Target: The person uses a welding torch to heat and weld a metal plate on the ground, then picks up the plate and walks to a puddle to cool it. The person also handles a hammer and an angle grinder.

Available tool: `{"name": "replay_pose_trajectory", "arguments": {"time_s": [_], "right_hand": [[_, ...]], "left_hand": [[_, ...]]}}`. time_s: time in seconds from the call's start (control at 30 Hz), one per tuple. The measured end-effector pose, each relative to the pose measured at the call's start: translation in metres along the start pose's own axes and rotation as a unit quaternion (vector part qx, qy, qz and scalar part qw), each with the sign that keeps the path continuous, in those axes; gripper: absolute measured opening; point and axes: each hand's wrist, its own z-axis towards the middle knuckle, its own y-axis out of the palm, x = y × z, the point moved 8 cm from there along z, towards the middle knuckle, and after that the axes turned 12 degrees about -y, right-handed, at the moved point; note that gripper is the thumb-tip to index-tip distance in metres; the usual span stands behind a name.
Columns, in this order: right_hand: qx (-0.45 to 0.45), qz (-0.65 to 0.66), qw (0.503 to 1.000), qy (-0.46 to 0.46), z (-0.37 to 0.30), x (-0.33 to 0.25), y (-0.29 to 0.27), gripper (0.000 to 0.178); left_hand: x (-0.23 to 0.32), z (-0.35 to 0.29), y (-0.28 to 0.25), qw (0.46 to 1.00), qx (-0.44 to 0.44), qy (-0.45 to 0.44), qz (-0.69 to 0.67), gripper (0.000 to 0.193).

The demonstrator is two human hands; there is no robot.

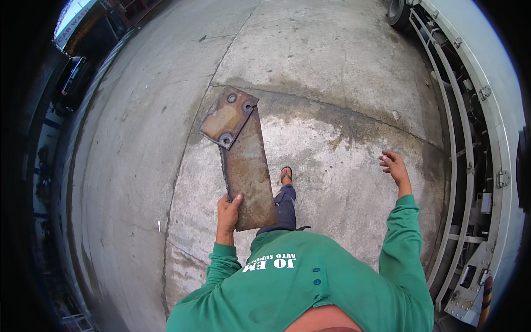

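My left hand [227, 213] grips a long rusty steel plate [249, 171] by its lower left edge, thumb on top. Across the plate's far end lies a smaller rusty metal plate [224, 119] with several round holes, set at an angle. Whether the two pieces are joined or only stacked, I cannot tell. My right hand [394, 166] is held out to the right, away from the plates, with its fingers loosely bent and apart and nothing in them. Both arms are in green sleeves.
A truck's white side and metal side rails [456, 138] run along the right, with a wheel [398, 12] at the far end. Below is a stained concrete floor [332, 127] with seams. My sandalled foot [286, 176] is forward. A dark vehicle [72, 80] stands far left.
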Motion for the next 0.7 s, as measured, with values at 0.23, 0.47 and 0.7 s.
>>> {"name": "replay_pose_trajectory", "arguments": {"time_s": [0.23, 0.47, 0.7], "right_hand": [[-0.007, -0.089, 0.937, 0.338, 0.126, 0.146, 0.002, 0.026], [-0.016, 0.052, 0.812, 0.581, 0.174, 0.189, 0.045, 0.038], [0.136, 0.027, 0.844, 0.517, 0.657, 0.176, -0.052, 0.034]], "left_hand": [[0.138, 0.316, 0.141, 0.998, -0.028, -0.027, 0.049, 0.035], [0.278, 0.626, 0.290, 0.997, -0.037, -0.027, 0.059, 0.038], [0.410, 0.952, 0.435, 0.999, -0.015, -0.027, 0.045, 0.038]]}}
